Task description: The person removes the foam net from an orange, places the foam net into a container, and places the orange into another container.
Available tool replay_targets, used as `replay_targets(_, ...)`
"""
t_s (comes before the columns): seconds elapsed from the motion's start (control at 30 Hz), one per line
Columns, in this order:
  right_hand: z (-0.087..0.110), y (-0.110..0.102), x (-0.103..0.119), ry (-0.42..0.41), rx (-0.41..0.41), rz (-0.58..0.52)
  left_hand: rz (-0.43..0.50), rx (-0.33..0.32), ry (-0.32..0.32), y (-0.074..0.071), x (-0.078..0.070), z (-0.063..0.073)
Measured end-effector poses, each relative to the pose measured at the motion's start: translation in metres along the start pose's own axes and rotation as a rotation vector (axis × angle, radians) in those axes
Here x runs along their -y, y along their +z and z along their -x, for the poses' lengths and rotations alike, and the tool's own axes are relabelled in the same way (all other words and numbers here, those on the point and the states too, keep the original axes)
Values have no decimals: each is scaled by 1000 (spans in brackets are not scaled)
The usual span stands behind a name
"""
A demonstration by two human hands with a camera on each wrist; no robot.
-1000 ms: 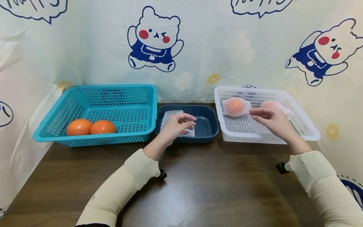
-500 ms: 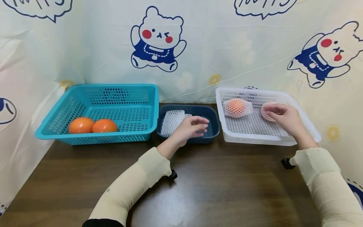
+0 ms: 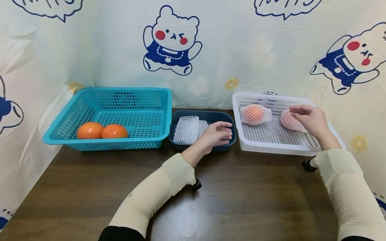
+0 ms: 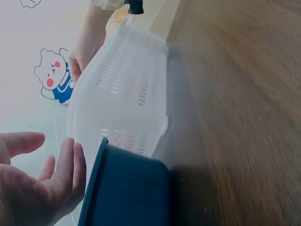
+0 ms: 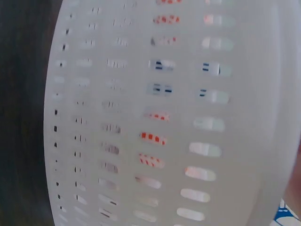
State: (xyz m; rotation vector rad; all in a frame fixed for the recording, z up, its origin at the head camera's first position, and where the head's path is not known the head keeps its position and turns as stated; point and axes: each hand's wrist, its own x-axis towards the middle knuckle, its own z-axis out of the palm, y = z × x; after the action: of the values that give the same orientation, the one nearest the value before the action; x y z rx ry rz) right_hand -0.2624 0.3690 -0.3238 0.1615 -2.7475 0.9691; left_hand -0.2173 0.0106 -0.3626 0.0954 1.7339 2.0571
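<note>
My left hand (image 3: 215,135) hovers over the right part of a dark blue tray (image 3: 176,143), its fingers loosely bent and holding nothing. Folded white foam nets (image 3: 187,130) lie in that tray. My right hand (image 3: 313,124) is over a white basket (image 3: 271,147), fingertips right at the top of a fruit in a pinkish foam net (image 3: 291,121). To its left in the basket lies an orange fruit in a white net (image 3: 254,114). In the left wrist view, the left hand (image 4: 44,188) is beside the tray. The right wrist view shows the basket's slotted wall (image 5: 178,108).
A teal basket (image 3: 120,144) stands at the left, with two smooth orange fruits, one (image 3: 90,130) beside the other (image 3: 114,131). All the containers stand along the back of a brown wooden table (image 3: 250,194). A printed cloth (image 3: 211,67) hangs behind them.
My left hand has moved right across the dark blue tray, uncovering the nets. My right hand has moved right from near the first netted fruit to the other, which has turned slightly.
</note>
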Motion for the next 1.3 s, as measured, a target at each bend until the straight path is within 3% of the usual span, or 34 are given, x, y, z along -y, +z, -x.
replay_targets(0.23, -6, 2, -12, -3, -22, 38, 49, -7, -27, 18, 6, -6)
replay_targets(0.5, -9, 6, -23, 44, 19, 110, 103, -72, -41, 33, 9, -12)
replay_targets(0.7, -11, 5, -30, 76, 45, 160, 123, -84, -30, 41, 8, -14)
replay_targets(0.97, -19, 7, -39, 111, 98, 223, 85, -92, -8, 44, 7, -14)
replay_targets(1.3, -23, 12, -44, 17, 194, 353, 68, -82, -21, 43, 6, -15)
